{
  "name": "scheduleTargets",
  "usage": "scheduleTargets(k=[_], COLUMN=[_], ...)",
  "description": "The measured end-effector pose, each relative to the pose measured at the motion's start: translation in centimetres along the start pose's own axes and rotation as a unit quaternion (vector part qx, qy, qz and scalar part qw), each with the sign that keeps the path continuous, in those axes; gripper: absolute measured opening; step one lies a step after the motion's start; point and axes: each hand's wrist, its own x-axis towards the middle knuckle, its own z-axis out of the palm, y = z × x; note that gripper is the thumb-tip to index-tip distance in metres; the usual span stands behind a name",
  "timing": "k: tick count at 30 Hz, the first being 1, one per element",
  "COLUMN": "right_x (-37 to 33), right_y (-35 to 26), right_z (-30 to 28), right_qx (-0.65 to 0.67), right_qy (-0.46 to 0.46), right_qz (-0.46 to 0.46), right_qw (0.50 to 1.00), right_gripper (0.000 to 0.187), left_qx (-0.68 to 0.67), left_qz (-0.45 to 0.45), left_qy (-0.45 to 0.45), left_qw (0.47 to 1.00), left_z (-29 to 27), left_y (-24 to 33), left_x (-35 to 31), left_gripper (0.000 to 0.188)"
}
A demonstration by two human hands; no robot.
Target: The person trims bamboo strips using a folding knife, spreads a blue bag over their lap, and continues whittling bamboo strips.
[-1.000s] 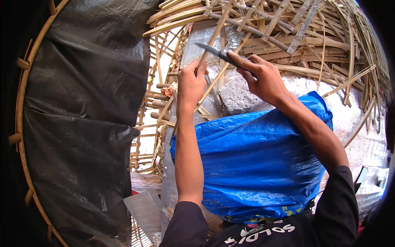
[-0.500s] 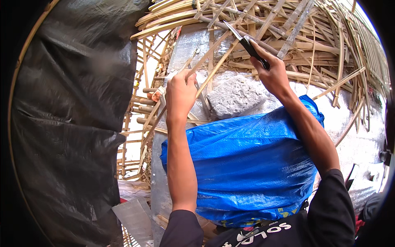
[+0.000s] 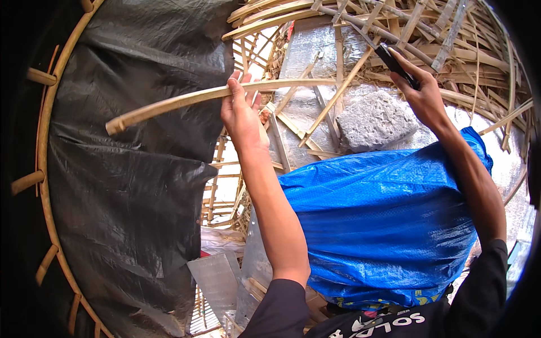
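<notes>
A long, slightly curved bamboo strip [image 3: 169,103] lies across my left hand [image 3: 243,115], pinched between thumb and fingers. Its thick end points left over the black sheet, and its thin end reaches right. In my right hand [image 3: 420,90] is a knife [image 3: 397,66] with a black handle, the fingers wrapped round it and the blade pointing up and left, away from the strip. Below and between the hands rests a rough grey stone block [image 3: 377,121]. A blue plastic sheet [image 3: 383,214] covers my lap.
Split bamboo strips [image 3: 479,56] are heaped at the far right. A black plastic sheet [image 3: 129,186] hangs along the left, edged by a bamboo pole [image 3: 48,208]. Beside it is an open bamboo lattice [image 3: 213,194]. A flat grey panel [image 3: 217,281] lies low at the left.
My left hand has brought up the bamboo strip, now lying crosswise over the black sheet. The knife stays in my right hand. The whole view has shifted, with things appearing further right.
</notes>
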Motion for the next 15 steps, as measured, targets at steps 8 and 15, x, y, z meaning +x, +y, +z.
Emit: scheduleTargets(k=[8,15], right_x=[-1.2,-1.9], right_y=[-0.9,-1.4], right_z=[0.0,0.4], right_qx=[0.008,-0.108], right_qy=[-0.053,-0.058], right_qz=[-0.04,-0.207], right_qw=[0.998,0.971], right_gripper=[0.053,0.051], left_qx=[-0.06,-0.085], left_qz=[-0.022,-0.011], left_qy=[-0.064,-0.067], left_qw=[0.996,0.994], left_z=[2.5,4.3], left_y=[-0.3,-0.8], left_x=[-1.1,-1.7], left_gripper=[0.064,0.056])
